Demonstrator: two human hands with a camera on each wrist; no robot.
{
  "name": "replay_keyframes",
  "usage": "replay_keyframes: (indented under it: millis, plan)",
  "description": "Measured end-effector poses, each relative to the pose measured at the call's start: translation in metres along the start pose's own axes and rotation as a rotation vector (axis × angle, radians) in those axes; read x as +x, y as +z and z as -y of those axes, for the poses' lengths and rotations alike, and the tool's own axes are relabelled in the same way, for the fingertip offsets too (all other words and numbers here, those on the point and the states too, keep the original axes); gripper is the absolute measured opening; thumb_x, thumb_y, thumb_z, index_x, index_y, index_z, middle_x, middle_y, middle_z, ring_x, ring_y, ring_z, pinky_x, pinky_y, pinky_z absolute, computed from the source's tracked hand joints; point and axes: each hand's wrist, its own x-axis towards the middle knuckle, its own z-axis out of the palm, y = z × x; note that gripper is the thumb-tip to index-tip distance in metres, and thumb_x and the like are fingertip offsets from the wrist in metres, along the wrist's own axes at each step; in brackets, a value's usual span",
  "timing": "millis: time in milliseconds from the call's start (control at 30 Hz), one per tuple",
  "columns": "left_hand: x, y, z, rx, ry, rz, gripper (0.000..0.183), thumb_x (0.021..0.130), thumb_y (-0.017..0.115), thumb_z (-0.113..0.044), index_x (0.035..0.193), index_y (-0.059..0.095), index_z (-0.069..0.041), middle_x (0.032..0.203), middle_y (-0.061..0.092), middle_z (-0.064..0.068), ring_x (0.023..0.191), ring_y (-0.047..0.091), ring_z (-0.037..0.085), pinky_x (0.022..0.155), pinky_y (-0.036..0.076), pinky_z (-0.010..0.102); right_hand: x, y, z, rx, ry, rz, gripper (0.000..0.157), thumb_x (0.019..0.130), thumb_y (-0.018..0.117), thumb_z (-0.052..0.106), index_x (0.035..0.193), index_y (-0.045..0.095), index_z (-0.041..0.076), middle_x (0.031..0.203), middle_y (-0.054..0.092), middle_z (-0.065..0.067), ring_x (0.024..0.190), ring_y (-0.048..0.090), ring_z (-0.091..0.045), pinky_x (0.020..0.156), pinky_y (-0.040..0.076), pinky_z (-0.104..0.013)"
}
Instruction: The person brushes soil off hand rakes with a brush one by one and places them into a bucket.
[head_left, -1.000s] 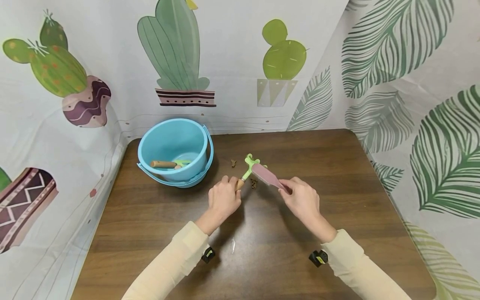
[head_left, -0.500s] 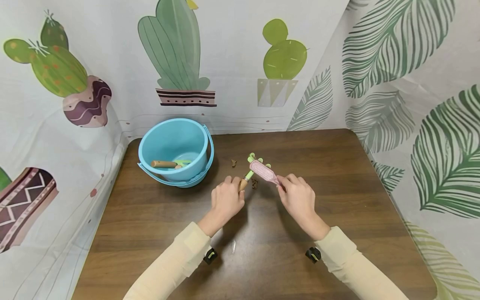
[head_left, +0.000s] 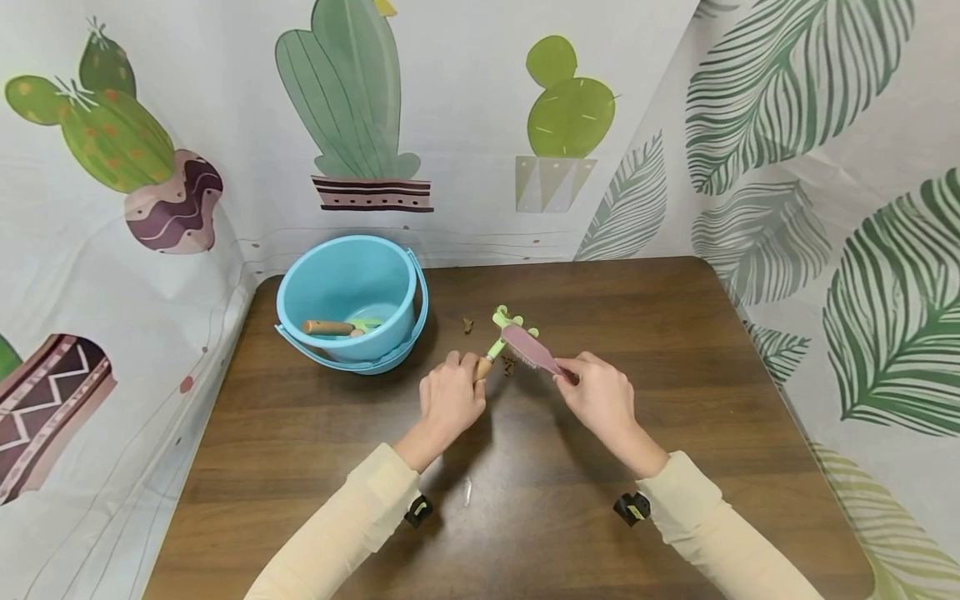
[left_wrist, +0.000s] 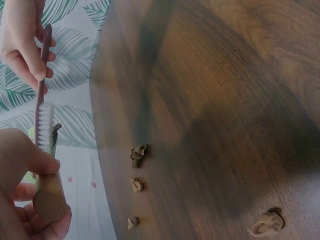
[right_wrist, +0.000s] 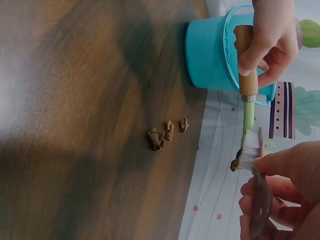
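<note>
My left hand (head_left: 453, 400) grips the wooden handle of a small green hand rake (head_left: 500, 317), its prongs pointing away over the table. From the other side my right hand (head_left: 598, 398) holds a pink brush (head_left: 528, 343) by its handle, the brush head lying across the rake's neck and prongs. White bristles (right_wrist: 251, 150) press against the green metal in the right wrist view. Dark brown matter (right_wrist: 235, 164) clings at the rake beside them. Below the tools, brown crumbly clumps (left_wrist: 137, 155) lie on the table, with another clump (head_left: 468, 325) nearer the bucket.
A light blue bucket (head_left: 345, 267) stands at the back left of the dark wooden table (head_left: 675, 317). Inside it lies a wooden-handled tool (head_left: 327, 328) with a green end. A printed cloth (head_left: 480, 125) hangs right behind the table.
The brush rolled to show a dotted pink face half a second ago and now shows its plain back again. Both hands shifted slightly while keeping their holds.
</note>
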Motion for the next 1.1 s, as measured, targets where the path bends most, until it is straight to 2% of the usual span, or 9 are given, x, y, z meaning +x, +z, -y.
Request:
replay_keyframes:
  millis: [300, 600, 833, 1100]
  plan:
    - [0.001, -0.001, 0.002, 0.006, -0.007, 0.004, 0.022, 0.073, 0.069, -0.024, 0.09, 0.063, -0.012, 0.07, 0.049, 0.002, 0.056, 0.052, 0.022, 0.043, 0.04, 0.035, -0.004, -0.001, -0.004, -0.006, 0.009, 0.022, 0.021, 0.074, 0.073, 0.017, 0.095, 0.074, 0.016, 0.076, 0.065, 0.002, 0.052, 0.048, -0.011, 0.042, 0.038, -0.03]
    - [0.004, 0.0, 0.009, 0.008, -0.047, 0.018, 0.024, 0.074, 0.068, -0.023, 0.094, 0.063, -0.011, 0.072, 0.05, 0.004, 0.058, 0.055, 0.025, 0.045, 0.042, 0.038, -0.009, 0.0, -0.009, -0.008, -0.009, -0.004, 0.022, 0.072, 0.074, 0.016, 0.094, 0.074, 0.016, 0.076, 0.065, 0.002, 0.053, 0.049, -0.011, 0.042, 0.038, -0.029]
    - [0.005, 0.0, 0.008, 0.002, -0.046, 0.036, 0.023, 0.075, 0.067, -0.024, 0.093, 0.062, -0.011, 0.071, 0.049, 0.003, 0.057, 0.055, 0.025, 0.045, 0.042, 0.038, -0.01, 0.002, -0.01, 0.003, -0.037, -0.058, 0.023, 0.073, 0.073, 0.015, 0.096, 0.074, 0.015, 0.078, 0.066, 0.0, 0.057, 0.053, -0.014, 0.044, 0.041, -0.032]
    - [0.004, -0.001, 0.005, 0.005, -0.043, 0.062, 0.023, 0.075, 0.067, -0.025, 0.093, 0.062, -0.011, 0.07, 0.049, 0.003, 0.057, 0.056, 0.026, 0.046, 0.043, 0.038, -0.007, 0.005, -0.008, -0.035, -0.099, -0.152, 0.023, 0.074, 0.073, 0.014, 0.097, 0.073, 0.015, 0.077, 0.064, 0.0, 0.061, 0.055, -0.019, 0.044, 0.042, -0.033]
